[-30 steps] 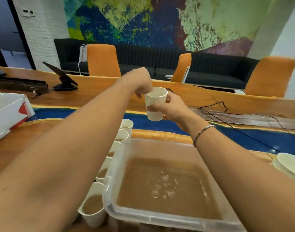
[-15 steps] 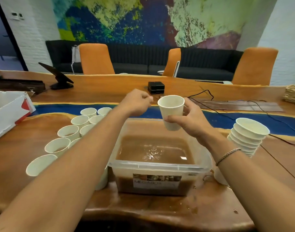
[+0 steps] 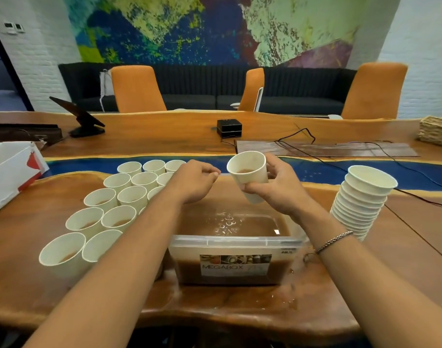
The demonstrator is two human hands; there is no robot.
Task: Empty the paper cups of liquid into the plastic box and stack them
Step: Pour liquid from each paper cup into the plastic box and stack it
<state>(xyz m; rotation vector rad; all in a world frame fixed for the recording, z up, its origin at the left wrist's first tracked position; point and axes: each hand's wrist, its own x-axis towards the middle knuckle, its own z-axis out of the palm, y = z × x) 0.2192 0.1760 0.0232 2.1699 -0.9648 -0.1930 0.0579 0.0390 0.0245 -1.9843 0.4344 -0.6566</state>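
My right hand (image 3: 277,190) grips a white paper cup (image 3: 247,175) over the box.
The cup is tilted, with a little brown liquid inside, above the clear plastic box of brown liquid (image 3: 236,240) beneath both hands. My left hand (image 3: 193,183) hovers just beside it, fingers curled on nothing. Filled white paper cups (image 3: 109,212) cluster left of my left arm; a leaning stack of empty cups (image 3: 360,204) stands right of my right wrist.

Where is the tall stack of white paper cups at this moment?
Head view, right side: the stack of white paper cups stands on the wooden table, just right of the clear plastic box of brown liquid.
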